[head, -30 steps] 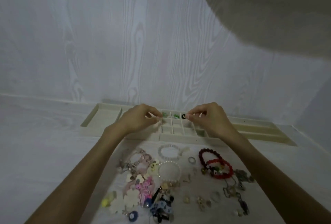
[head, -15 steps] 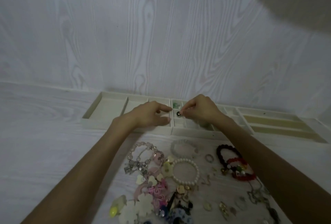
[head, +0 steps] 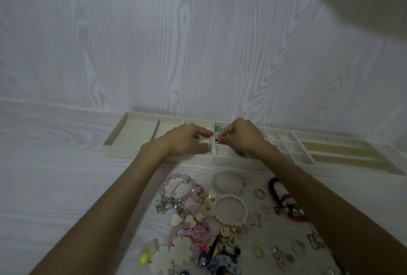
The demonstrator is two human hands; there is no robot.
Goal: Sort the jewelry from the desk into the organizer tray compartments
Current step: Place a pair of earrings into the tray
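My right hand [head: 241,137] pinches a small dark earring [head: 218,141] over a small compartment of the cream plastic organizer tray [head: 130,135]. My left hand [head: 187,140] rests with relaxed fingers on the tray, holding nothing. A white pearl bead bracelet [head: 231,211] lies among loose jewelry on the pale wood-grain desk [head: 55,175].

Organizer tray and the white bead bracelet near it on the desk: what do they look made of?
Organizer tray: looks like cream fabric or flocking over a rigid shell, matte with no glare; could be plain plastic. White bead bracelet: round, smooth, softly glossy beads, pearl-like, probably imitation pearl or plastic.
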